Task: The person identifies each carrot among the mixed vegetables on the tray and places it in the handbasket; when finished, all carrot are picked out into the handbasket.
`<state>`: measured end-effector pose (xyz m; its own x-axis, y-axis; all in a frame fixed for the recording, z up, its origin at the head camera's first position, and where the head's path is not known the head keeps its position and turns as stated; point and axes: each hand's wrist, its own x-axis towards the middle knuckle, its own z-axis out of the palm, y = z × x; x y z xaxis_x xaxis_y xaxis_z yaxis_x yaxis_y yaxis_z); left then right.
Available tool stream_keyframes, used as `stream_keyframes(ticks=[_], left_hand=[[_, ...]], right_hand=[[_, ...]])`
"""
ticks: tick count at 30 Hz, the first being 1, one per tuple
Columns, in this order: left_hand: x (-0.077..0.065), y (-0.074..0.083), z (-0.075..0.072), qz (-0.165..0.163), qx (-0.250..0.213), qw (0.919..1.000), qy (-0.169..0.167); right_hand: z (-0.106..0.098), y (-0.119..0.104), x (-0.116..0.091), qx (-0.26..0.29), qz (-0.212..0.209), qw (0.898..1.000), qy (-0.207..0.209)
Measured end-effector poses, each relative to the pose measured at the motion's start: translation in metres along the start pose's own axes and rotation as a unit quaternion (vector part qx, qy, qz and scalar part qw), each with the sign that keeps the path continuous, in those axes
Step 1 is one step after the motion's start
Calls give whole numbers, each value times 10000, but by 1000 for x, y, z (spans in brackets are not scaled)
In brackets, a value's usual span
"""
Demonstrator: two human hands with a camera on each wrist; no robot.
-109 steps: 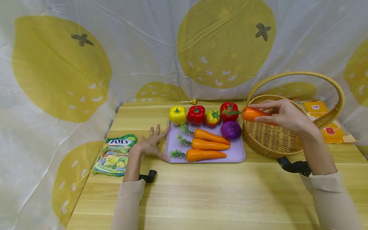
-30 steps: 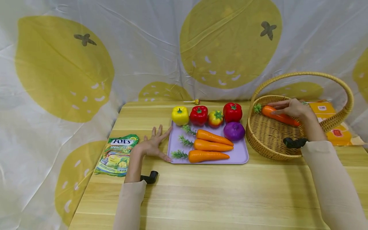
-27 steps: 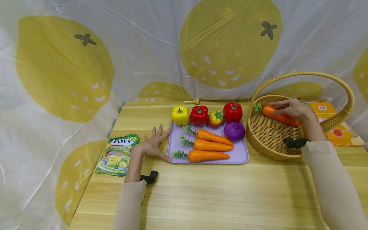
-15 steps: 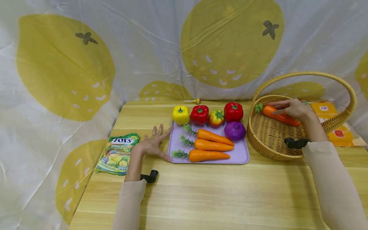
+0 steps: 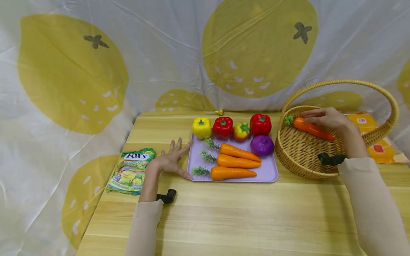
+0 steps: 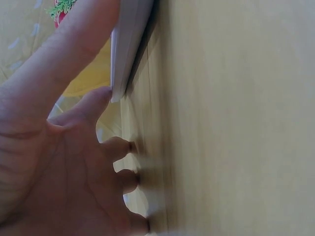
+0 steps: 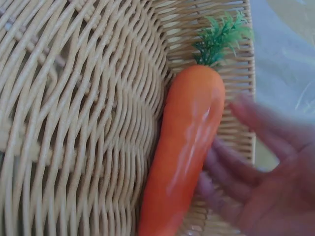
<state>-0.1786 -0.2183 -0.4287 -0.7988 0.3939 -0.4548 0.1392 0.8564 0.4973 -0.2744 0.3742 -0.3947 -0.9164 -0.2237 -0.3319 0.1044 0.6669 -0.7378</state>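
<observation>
An orange carrot (image 7: 184,147) with a green top lies in the wicker basket (image 5: 299,169), along its back wall. Beside it is my right hand (image 5: 331,119), fingers loosely extended and the thumb lifted off the carrot's side in the right wrist view. Fingers spread wide, my left hand (image 5: 168,161) touches the left edge of the lilac tray (image 5: 269,174) with thumb and forefinger; its other fingertips rest on the table. Three carrots (image 5: 238,161) lie side by side on that tray. Behind them sit a yellow pepper (image 5: 201,128), two red peppers (image 5: 222,128), a red-yellow tomato-like fruit (image 5: 241,132) and a purple onion (image 5: 262,145).
A green Fox's candy bag (image 5: 131,172) lies left of my left hand. The basket's tall handle (image 5: 339,82) arches above my right hand. Orange packaging (image 5: 379,147) lies behind the basket, and a lollipop (image 5: 220,112) is at the table's back edge.
My right hand carried the carrot from over the basket's left rim down into it. Since half a second ago its fingers have come off the carrot. The left hand stays at the tray.
</observation>
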Motion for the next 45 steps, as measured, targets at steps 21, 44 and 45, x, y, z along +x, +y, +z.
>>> stream_keyframes(ticks=[21,44,45], left_hand=[[-2,0,0,-30,-12,10000,-44],[0,0,-1,-14,16,10000,-41],[0,0,-1,-11,4,10000,-44]], right_hand=[[21,-81,-96,-761,-1464,9811,-1009],[178,-131,-60,295,-2432,9687,-401],[182,-131,-57,347,-2438,9684,-394]])
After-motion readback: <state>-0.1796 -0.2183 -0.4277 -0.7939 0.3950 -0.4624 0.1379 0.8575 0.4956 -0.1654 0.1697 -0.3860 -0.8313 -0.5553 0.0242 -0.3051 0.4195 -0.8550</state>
